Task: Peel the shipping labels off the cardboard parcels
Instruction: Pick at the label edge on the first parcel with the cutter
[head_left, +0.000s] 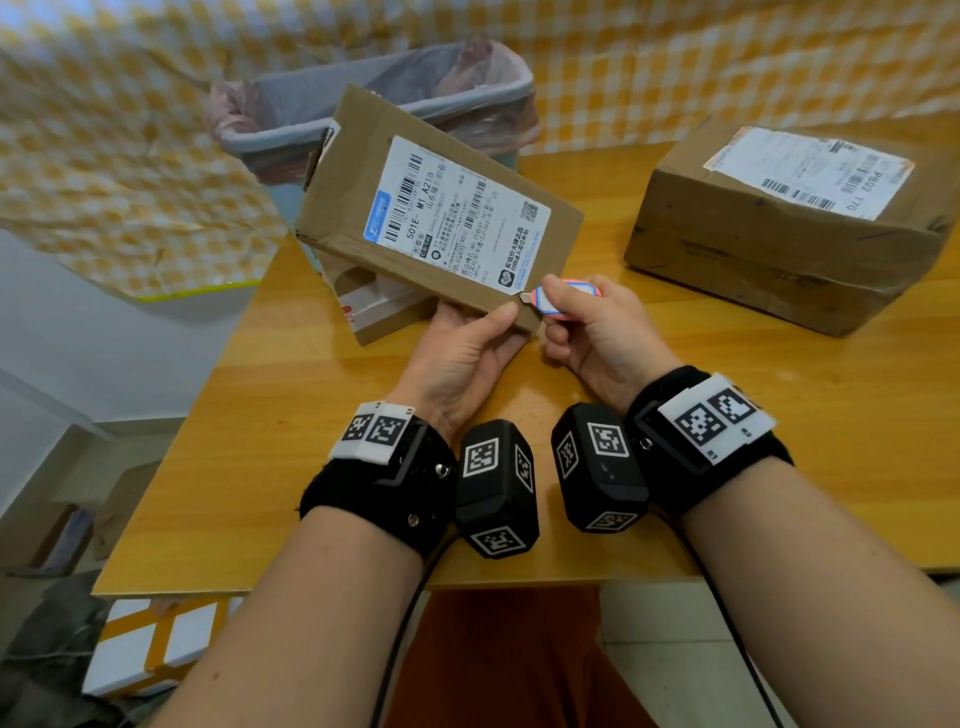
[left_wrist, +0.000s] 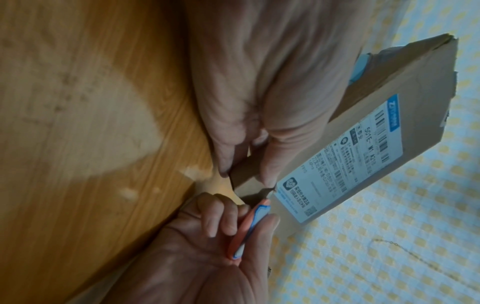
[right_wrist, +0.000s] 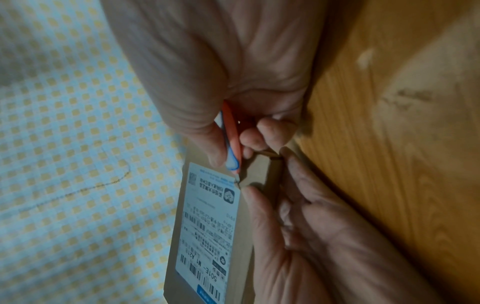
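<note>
Up close, flat cardboard parcel (head_left: 441, 208) in left hand (head_left: 462, 358), glossy white label (head_left: 457, 218)

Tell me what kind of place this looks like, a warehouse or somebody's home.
Probably a home, not a warehouse: a wooden table stands against a yellow checked cloth, a small lined waste bin sits at the table's far edge, and only two cardboard parcels are on it.

On our wooden tabletop (head_left: 291, 415) a taped cardboard parcel (head_left: 779, 249) (label upward) rests, well right of the opened box (head_left: 363, 306).
</note>
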